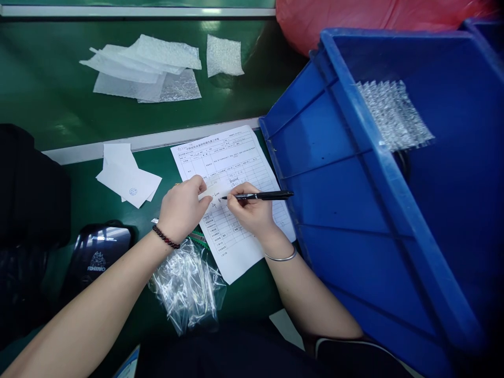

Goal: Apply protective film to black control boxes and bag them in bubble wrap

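My right hand (254, 214) grips a black pen (273, 196), its tip touching a small white paper slip (216, 195) that bears handwriting. With curled fingers and thumb, my left hand (181, 206) holds the slip's left side down. Beneath the slip lies a printed form (240, 257) with a table, partly filled in by hand and partly covered by both hands. A clear plastic bag (189, 286) sits below my left wrist, and a green-edged object (200, 239) shows between it and the form.
A large blue bin (338, 210) with bubble wrap (396, 113) in it stands at the right. Behind it is a red plastic bag (354, 23). Foam sheets (149, 68) lie on the back ledge. Two white cards (129, 178) and a dark box (98, 254) are at the left.
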### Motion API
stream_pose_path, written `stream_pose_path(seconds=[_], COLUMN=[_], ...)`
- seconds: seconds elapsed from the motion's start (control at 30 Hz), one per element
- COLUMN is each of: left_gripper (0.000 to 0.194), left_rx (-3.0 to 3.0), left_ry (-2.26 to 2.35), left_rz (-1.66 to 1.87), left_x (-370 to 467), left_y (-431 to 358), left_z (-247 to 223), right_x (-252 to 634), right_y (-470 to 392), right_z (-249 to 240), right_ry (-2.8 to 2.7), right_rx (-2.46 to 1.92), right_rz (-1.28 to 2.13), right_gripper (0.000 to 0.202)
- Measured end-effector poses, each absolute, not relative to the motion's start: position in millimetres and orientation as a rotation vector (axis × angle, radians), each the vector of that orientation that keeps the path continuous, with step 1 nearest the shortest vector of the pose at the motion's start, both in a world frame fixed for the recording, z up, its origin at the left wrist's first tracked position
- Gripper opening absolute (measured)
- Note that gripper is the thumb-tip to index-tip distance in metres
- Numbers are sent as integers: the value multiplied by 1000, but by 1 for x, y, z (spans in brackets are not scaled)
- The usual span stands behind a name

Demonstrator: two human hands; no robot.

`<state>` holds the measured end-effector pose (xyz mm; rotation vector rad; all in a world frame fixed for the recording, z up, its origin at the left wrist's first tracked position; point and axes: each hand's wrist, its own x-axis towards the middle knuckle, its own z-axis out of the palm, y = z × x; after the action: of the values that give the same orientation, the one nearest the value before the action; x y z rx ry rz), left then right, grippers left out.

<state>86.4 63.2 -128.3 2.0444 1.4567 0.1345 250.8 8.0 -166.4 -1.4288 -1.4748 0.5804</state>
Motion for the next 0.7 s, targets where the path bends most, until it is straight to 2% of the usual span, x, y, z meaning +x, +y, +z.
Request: stream_pose_path(seconds=[0.7], left_gripper=[10], left_rx=[2043], left_ry=[1464], left_rz=[120], left_x=[87], left_y=[64], left_z=[-127], right_x=[253], right_y=[7], right_z=[-170], right_ry=[-1470], right_rx=[-1435], right_rz=[576], right_gripper=[14])
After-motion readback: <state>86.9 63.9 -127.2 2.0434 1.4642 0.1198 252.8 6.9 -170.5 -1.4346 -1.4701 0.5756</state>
